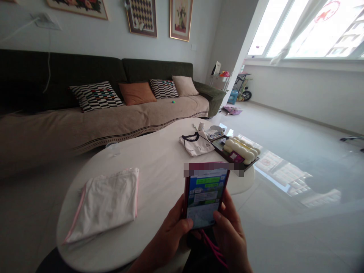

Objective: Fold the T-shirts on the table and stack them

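Observation:
A phone [206,195] in a dark red case is held upright in front of me, its lit screen showing a chat. My left hand [167,237] grips its left edge with the thumb lying on the lower screen. My right hand [231,235] wraps its right edge, thumb also on the lower screen. A pink cord [212,248] hangs from the phone between the hands. Both hands hover over the near edge of a white oval table [159,159].
On the table lie a folded white cloth with pink trim [105,203], a folded white shirt with a dark collar [196,144], and a dark tray [237,151] with pale rolled items. A long sofa [85,121] with cushions stands behind. Glossy floor stretches to the right.

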### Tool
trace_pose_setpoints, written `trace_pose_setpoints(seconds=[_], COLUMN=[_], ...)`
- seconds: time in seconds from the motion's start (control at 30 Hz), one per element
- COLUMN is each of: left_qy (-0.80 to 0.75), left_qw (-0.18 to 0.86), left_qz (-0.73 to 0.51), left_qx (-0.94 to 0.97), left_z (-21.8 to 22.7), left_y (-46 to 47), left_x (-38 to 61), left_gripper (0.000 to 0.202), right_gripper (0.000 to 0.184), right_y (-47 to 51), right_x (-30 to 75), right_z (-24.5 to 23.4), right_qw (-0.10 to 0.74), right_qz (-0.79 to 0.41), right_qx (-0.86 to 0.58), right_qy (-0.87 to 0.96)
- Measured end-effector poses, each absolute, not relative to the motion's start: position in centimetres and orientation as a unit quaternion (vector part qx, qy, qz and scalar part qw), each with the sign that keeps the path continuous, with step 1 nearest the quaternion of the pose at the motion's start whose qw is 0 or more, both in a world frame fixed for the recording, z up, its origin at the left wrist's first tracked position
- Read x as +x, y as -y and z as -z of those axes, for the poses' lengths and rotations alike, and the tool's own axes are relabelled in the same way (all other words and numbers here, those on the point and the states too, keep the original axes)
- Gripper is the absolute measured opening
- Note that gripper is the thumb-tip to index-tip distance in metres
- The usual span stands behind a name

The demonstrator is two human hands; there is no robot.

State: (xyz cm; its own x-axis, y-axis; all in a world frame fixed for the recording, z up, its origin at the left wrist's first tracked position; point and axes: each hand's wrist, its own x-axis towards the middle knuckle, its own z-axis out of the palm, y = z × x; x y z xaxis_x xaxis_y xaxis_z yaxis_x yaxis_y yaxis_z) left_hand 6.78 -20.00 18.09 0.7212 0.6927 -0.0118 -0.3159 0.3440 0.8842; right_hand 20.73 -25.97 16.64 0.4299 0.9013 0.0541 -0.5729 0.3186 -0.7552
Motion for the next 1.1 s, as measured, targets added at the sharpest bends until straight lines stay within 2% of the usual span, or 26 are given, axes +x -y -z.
trace_pose_setpoints(seconds=[0.3, 0.5, 0.73, 1.1], left_qy=[-0.196, -0.194, -0.181, -0.166], left_qw=[0.797, 0.8, 0.829, 0.827], left_qz=[-0.317, -0.314, -0.319, -0.241], left_qx=[0.474, 0.473, 0.422, 0.479], left_z=[-18.0, -18.7, -18.7, -19.2], left_y=[20.4, 20.3, 20.4, 19.7], left_x=[6.6, 6.8, 7.0, 6.0], left_gripper=[0.052, 0.046, 0.052, 0.056], right_gripper=[0.048, 0.046, 0.045, 0.047], right_y=[26.1, 26.2, 26.1, 26.0], right_x=[20.8, 20.8, 20.6, 20.7], right_z=[-16.6, -16.6, -16.9, -16.7], right_qw=[0.77, 0.774, 0.78, 0.783], right_qz=[-0.476, -0.474, -0.474, -0.47], right_qx=[-0.334, -0.324, -0.318, -0.328], right_qy=[0.263, 0.266, 0.258, 0.242])
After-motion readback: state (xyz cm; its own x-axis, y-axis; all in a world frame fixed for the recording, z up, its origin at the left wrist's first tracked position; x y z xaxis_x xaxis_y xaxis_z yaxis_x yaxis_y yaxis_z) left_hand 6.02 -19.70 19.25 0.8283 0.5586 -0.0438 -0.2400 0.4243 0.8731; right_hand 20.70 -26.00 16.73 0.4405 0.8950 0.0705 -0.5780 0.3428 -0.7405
